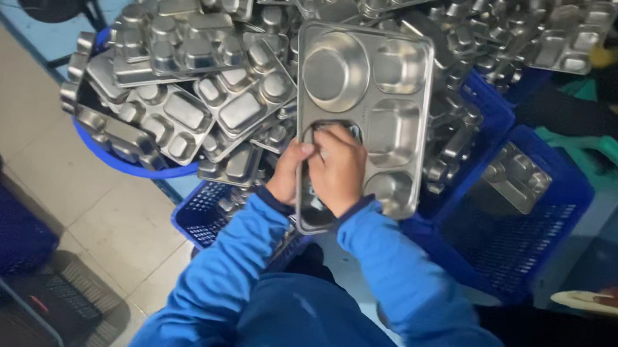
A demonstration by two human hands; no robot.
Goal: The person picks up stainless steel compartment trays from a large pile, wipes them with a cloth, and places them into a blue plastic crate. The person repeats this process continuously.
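A steel compartment tray (372, 86) is held upright in front of me, its hollows facing the camera. My left hand (291, 173) grips its lower left edge. My right hand (338, 171) presses into the long lower-left compartment, fingers curled; whether it holds a cloth there I cannot tell. Both arms wear blue sleeves.
A big heap of similar steel trays (202, 80) fills a round blue tub (127, 165) and the back. A blue crate (525, 226) to the right holds one tray (517, 177). Another person's hand (610, 301) with a cloth is at right; a second person sits far right.
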